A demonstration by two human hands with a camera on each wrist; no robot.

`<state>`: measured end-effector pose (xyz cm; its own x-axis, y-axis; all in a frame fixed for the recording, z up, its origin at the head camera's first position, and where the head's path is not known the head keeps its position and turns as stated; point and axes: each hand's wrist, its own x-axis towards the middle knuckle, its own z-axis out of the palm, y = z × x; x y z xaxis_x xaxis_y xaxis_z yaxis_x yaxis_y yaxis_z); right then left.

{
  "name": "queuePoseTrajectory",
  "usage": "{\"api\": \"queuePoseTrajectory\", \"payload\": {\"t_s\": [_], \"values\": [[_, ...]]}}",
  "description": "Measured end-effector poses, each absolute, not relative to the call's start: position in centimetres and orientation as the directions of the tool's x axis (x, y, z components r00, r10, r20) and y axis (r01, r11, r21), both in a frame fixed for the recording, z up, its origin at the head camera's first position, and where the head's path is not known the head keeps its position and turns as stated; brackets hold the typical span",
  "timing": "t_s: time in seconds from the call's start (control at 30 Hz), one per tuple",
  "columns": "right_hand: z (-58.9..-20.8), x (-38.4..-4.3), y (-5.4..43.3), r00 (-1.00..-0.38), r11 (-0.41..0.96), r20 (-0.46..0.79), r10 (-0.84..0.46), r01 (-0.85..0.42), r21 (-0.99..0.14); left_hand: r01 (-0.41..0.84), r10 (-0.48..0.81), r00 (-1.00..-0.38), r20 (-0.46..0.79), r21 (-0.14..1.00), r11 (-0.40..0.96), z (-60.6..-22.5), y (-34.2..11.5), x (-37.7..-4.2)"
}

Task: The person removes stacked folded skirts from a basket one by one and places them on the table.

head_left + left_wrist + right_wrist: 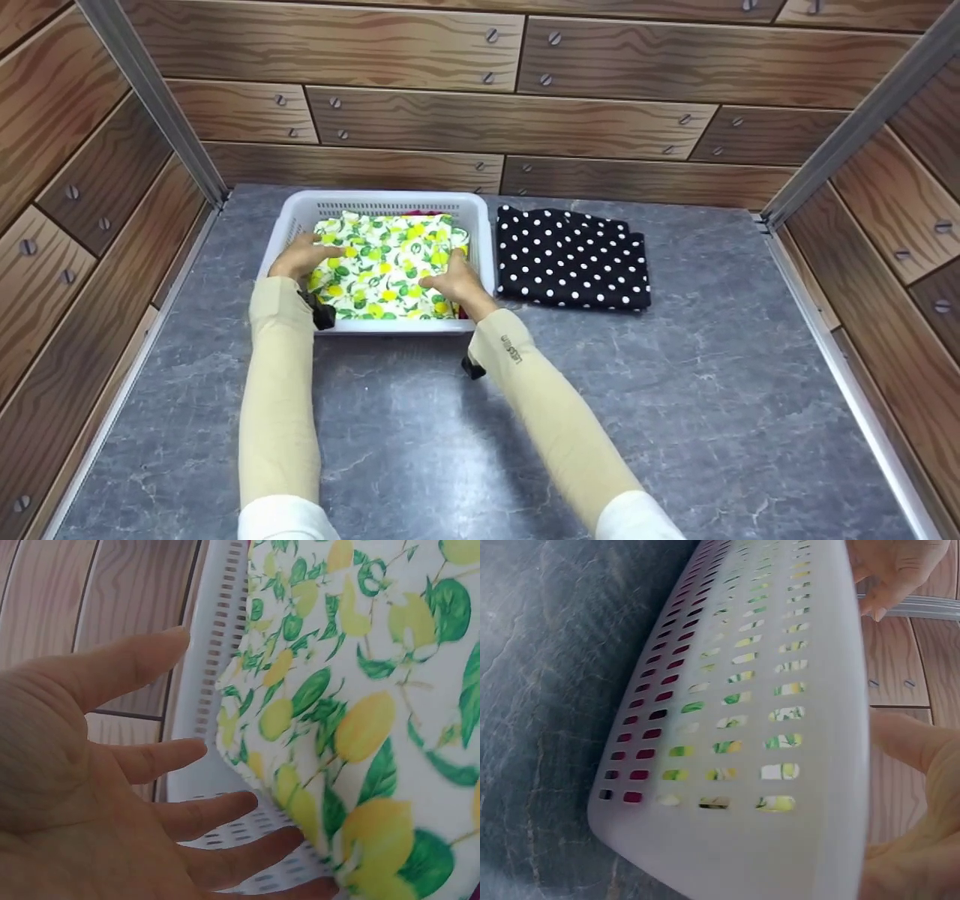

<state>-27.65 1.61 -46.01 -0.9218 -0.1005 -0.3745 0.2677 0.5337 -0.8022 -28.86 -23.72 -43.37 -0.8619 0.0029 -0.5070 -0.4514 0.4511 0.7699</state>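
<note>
A folded white cloth (382, 262) printed with lemons and green leaves lies in a white plastic basket (390, 327). In the left wrist view, my left hand (112, 787) has its fingers spread and extended, the fingertips right at the left edge of the cloth (360, 705). My right hand (459, 285) reaches over the basket's right side, thumb and forefinger apart on the cloth's right part. Seen from outside the basket wall (825, 727), the right hand (915, 802) is partly hidden behind the rim. Dark red fabric (632, 797) shows through the lower slots, beneath the lemon cloth.
Just right of the basket, a folded black cloth with white dots (570, 259) lies on the grey marbled table (720, 390). Wood-patterned panels (600, 60) stand at the back and both sides, with metal posts (161, 105) in the corners.
</note>
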Motion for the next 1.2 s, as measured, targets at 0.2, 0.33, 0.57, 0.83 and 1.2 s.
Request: {"api": "queuePoseTrajectory", "payload": {"t_s": [0.2, 0.33, 0.57, 0.83, 1.2], "values": [[-46.5, -27.8, 1.4, -0.93, 0.58, -0.365, -0.052, 0.269, -0.769, -0.447, 0.013, -0.856, -0.517, 0.754, 0.481, -44.4, -23.8, -29.1], [-46.7, -27.7, 1.3, -0.929, 0.586, -0.366, -0.059, 0.264, -0.766, -0.454, 0.022, -0.854, -0.52, 0.764, 0.458, -44.7, -24.0, -29.1], [-47.1, -27.9, 1.4, -0.931, 0.501, -0.349, -0.104, 0.254, -0.827, -0.42, 0.03, -0.868, -0.496, 0.763, 0.491, -45.0, -24.5, -29.1], [-47.9, -28.3, 1.7, -0.914, 0.415, -0.364, -0.177, 0.266, -0.87, -0.384, 0.035, -0.886, -0.462, 0.775, 0.503, -44.9, -24.6, -28.8], [-48.0, -27.8, 1.3, -0.932, 0.482, -0.295, -0.209, 0.164, -0.861, -0.26, 0.092, -0.918, -0.387, 0.759, 0.597, -44.0, -23.6, -28.3]]}}
